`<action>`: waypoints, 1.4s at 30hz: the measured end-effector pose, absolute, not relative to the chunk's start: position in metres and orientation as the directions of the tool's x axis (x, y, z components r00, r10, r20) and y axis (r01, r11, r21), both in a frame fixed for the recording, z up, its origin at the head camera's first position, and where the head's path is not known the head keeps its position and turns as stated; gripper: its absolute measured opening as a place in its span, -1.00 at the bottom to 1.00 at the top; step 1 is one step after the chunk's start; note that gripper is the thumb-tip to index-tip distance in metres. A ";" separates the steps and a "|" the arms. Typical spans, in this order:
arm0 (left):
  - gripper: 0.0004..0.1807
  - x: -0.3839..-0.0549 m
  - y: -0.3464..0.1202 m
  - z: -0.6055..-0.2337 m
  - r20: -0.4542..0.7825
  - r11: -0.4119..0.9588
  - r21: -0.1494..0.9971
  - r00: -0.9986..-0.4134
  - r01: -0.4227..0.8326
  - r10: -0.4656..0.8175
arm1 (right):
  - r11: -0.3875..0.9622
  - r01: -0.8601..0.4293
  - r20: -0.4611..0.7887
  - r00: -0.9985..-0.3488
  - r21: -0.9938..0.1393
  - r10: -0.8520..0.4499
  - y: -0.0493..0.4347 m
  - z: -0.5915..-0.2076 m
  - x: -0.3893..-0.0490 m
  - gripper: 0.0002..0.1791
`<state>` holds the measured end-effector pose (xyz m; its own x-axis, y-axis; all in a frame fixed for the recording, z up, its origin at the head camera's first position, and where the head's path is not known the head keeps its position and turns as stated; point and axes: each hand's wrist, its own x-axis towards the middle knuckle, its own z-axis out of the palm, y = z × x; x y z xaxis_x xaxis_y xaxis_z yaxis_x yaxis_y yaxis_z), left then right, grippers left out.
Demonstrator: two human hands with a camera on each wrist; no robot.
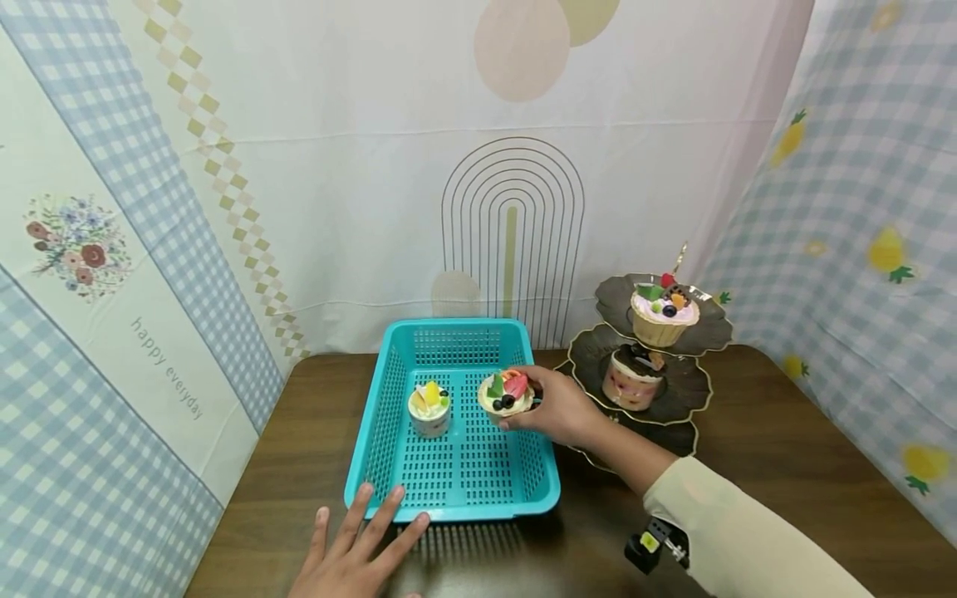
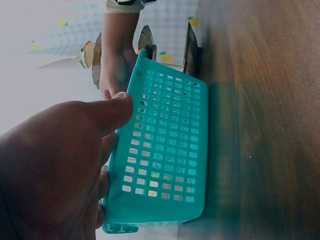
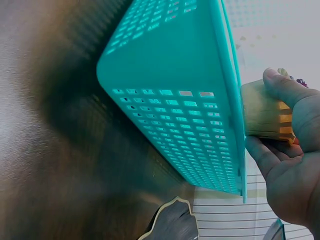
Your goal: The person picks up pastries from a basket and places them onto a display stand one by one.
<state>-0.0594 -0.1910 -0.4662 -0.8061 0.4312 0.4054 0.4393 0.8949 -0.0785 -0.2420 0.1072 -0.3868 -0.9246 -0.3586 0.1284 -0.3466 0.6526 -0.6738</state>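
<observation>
My right hand (image 1: 557,407) grips a fruit-topped cupcake (image 1: 505,394) between thumb and fingers, over the right part of a turquoise plastic basket (image 1: 452,512). In the right wrist view, the cupcake's tan wrapper (image 3: 262,112) shows beside the basket's rim, at the fingertips. Cream, a red strawberry slice, dark berries and a green leaf top it. A second cupcake (image 1: 429,411), with yellow fruit and a pale cup, stands inside the basket on the left. My left hand (image 1: 351,548) lies with spread fingers at the basket's front rim; the left wrist view shows its thumb against the rim.
Right of the basket stands a tiered dark tray stand (image 1: 691,390) with gold scalloped edges. A pink-cream cupcake (image 1: 664,311) sits on its top tier, and a layered dessert cup (image 1: 631,380) on the tier below. Patterned cloths hang behind and beside the brown wooden table (image 1: 280,448).
</observation>
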 end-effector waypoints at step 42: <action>-0.19 -0.060 -0.191 -0.464 0.400 0.893 -0.066 -0.809 0.444 0.432 | 0.623 -0.318 0.184 -0.945 -0.715 -0.271 0.191 -0.399 -0.192 -0.11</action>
